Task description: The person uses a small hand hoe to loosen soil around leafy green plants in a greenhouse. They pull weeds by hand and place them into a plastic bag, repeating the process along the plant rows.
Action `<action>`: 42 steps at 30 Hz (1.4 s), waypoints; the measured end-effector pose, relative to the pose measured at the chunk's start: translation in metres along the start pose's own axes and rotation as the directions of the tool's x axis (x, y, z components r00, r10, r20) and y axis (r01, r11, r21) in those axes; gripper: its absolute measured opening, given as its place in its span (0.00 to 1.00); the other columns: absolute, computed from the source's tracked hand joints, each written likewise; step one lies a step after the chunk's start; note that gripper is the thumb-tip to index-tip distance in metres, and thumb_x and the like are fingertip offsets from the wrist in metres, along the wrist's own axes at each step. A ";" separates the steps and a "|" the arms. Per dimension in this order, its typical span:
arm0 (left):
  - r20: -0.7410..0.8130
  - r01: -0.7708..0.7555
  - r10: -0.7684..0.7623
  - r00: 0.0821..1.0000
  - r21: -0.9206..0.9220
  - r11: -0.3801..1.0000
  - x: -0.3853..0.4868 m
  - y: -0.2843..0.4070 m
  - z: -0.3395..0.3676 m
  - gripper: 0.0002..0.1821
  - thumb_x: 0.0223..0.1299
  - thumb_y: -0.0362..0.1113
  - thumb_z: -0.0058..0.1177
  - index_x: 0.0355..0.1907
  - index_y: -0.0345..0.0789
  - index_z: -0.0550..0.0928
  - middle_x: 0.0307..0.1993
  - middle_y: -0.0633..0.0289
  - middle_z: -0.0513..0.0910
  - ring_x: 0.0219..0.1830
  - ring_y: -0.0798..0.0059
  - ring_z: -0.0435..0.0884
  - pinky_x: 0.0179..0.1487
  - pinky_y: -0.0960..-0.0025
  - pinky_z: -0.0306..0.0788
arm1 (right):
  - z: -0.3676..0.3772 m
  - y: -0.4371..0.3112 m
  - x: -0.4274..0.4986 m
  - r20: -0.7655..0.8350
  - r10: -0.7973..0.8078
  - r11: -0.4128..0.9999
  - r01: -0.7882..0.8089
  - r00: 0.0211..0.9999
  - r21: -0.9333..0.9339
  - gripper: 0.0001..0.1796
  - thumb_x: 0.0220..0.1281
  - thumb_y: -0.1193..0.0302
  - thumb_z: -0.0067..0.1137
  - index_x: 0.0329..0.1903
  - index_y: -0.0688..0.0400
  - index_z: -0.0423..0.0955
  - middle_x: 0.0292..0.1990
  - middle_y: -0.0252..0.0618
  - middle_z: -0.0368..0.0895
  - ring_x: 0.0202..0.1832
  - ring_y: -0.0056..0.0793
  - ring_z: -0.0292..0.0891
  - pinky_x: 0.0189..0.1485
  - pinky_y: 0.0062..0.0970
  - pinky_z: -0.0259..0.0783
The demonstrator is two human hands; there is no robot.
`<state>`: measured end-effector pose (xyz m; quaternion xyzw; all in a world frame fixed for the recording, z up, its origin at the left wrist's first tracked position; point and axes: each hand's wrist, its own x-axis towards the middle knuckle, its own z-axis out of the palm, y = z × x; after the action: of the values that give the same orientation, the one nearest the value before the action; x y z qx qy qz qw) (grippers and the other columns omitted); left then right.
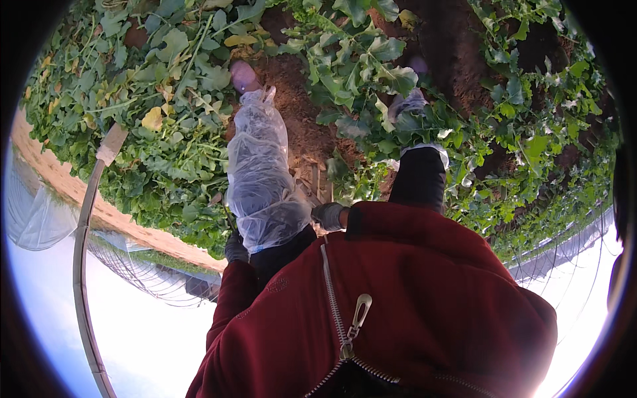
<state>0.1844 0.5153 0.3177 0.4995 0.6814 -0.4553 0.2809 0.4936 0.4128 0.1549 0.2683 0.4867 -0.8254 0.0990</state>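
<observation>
My left hand (236, 248), in a dark grey glove, is beside the outer side of my left leg (264, 184). From it a thin dark tool (228, 217) points up into the leaves, its kind too small to tell. My right hand (328, 216), also in a grey glove, is between my legs, close to dry stalks (314, 174); its fingers are partly hidden and its grip does not show. Clear plastic film wraps my left lower leg down to a pinkish shoe (244, 77). Leaves partly cover my right leg (420, 174).
Leafy green crop plants (164, 99) spread left and right of bare brown soil (286, 89). A long curved pole (82, 248) stands at the left. Beyond are a sandy strip (99, 199), plastic sheeting (45, 221) and thin hoops (134, 278). My red jacket (423, 288) fills the lower middle.
</observation>
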 end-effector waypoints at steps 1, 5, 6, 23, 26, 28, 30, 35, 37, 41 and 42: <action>0.000 -0.028 0.028 1.000 0.000 1.000 0.026 0.002 -0.007 0.16 0.66 0.32 0.54 0.56 0.41 0.79 0.45 0.54 0.84 0.44 0.67 0.82 0.50 0.66 0.74 | -0.007 0.002 0.010 0.006 0.017 1.000 -0.017 1.000 -0.007 0.19 0.53 0.71 0.60 0.48 0.59 0.70 0.43 0.50 0.81 0.48 0.51 0.78 0.47 0.42 0.74; -0.052 -0.116 0.113 0.992 -0.061 0.991 0.100 0.018 -0.037 0.16 0.66 0.32 0.54 0.56 0.40 0.79 0.45 0.55 0.84 0.44 0.67 0.81 0.51 0.67 0.74 | -0.046 0.006 0.058 -0.118 0.031 0.989 -0.014 0.993 0.145 0.17 0.50 0.73 0.60 0.46 0.59 0.72 0.34 0.47 0.81 0.39 0.50 0.79 0.38 0.43 0.71; -0.068 -0.138 0.133 0.989 -0.081 0.987 0.115 0.027 -0.043 0.16 0.66 0.32 0.54 0.56 0.40 0.79 0.45 0.55 0.84 0.44 0.67 0.81 0.51 0.67 0.73 | -0.059 0.011 0.066 -0.160 -0.020 0.993 0.039 0.987 0.115 0.16 0.51 0.71 0.60 0.45 0.57 0.72 0.36 0.48 0.81 0.41 0.51 0.79 0.39 0.44 0.72; -0.382 -0.493 0.348 0.856 -0.397 0.775 0.351 0.288 -0.073 0.14 0.68 0.31 0.52 0.55 0.38 0.79 0.46 0.57 0.83 0.45 0.70 0.80 0.52 0.68 0.72 | -0.176 0.078 0.069 -0.327 0.088 0.945 0.025 0.941 0.325 0.18 0.59 0.65 0.60 0.51 0.56 0.73 0.33 0.47 0.80 0.34 0.44 0.78 0.40 0.37 0.72; -0.412 -0.507 0.341 0.845 -0.416 0.755 0.367 0.309 -0.077 0.14 0.68 0.31 0.52 0.55 0.38 0.79 0.46 0.57 0.83 0.45 0.70 0.80 0.53 0.68 0.72 | -0.168 0.074 0.072 -0.453 0.120 0.954 0.024 0.883 0.299 0.14 0.63 0.64 0.56 0.48 0.57 0.74 0.34 0.48 0.81 0.35 0.46 0.79 0.41 0.38 0.73; -0.426 -0.513 0.334 0.841 -0.430 0.743 0.374 0.318 -0.080 0.14 0.68 0.31 0.52 0.55 0.37 0.79 0.46 0.58 0.83 0.45 0.71 0.80 0.53 0.68 0.72 | -0.160 0.072 0.079 -0.499 0.101 0.992 -0.049 0.861 0.115 0.14 0.66 0.62 0.55 0.47 0.56 0.74 0.33 0.48 0.81 0.36 0.47 0.80 0.42 0.39 0.74; -0.443 -0.522 0.329 0.834 -0.439 0.732 0.379 0.325 -0.082 0.14 0.68 0.31 0.52 0.55 0.37 0.79 0.46 0.58 0.83 0.45 0.71 0.80 0.53 0.68 0.72 | -0.155 0.072 0.086 -0.483 0.068 0.986 -0.134 0.873 -0.103 0.14 0.67 0.60 0.53 0.47 0.55 0.74 0.33 0.48 0.81 0.37 0.47 0.80 0.42 0.40 0.74; -0.479 -0.549 0.329 0.814 -0.447 0.706 0.390 0.333 -0.091 0.13 0.69 0.31 0.51 0.54 0.37 0.79 0.46 0.59 0.83 0.45 0.72 0.80 0.53 0.68 0.71 | -0.168 0.081 0.084 -0.341 0.238 0.968 -0.252 0.909 0.002 0.14 0.68 0.62 0.49 0.50 0.54 0.74 0.36 0.49 0.80 0.39 0.42 0.80 0.45 0.43 0.75; -0.496 -0.565 0.333 0.802 -0.448 0.693 0.394 0.335 -0.097 0.13 0.69 0.31 0.51 0.54 0.36 0.79 0.46 0.59 0.83 0.45 0.72 0.80 0.54 0.68 0.71 | -0.177 0.078 0.088 -0.308 0.310 0.938 -0.342 0.899 -0.054 0.14 0.67 0.64 0.48 0.51 0.55 0.74 0.39 0.47 0.81 0.42 0.40 0.80 0.46 0.44 0.75; -0.542 -0.605 0.334 0.772 -0.464 0.647 0.390 0.320 -0.100 0.13 0.69 0.31 0.51 0.54 0.36 0.79 0.46 0.59 0.83 0.46 0.73 0.79 0.54 0.69 0.71 | -0.170 0.060 0.102 -0.567 0.080 0.802 -0.391 0.820 -0.452 0.14 0.65 0.68 0.48 0.51 0.55 0.75 0.42 0.41 0.83 0.46 0.38 0.79 0.43 0.40 0.76; -0.546 -0.610 0.331 0.769 -0.475 0.634 0.384 0.309 -0.098 0.13 0.69 0.31 0.51 0.54 0.36 0.79 0.46 0.60 0.83 0.46 0.73 0.79 0.54 0.69 0.71 | -0.167 0.057 0.107 -0.551 0.024 0.809 -0.340 0.834 -0.479 0.13 0.65 0.69 0.48 0.50 0.56 0.75 0.40 0.42 0.83 0.44 0.39 0.80 0.41 0.40 0.76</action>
<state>0.3493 0.7940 -0.0673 0.6231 0.6762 0.0065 0.3931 0.4863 0.5377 -0.0098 0.4875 0.6850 -0.5281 0.1194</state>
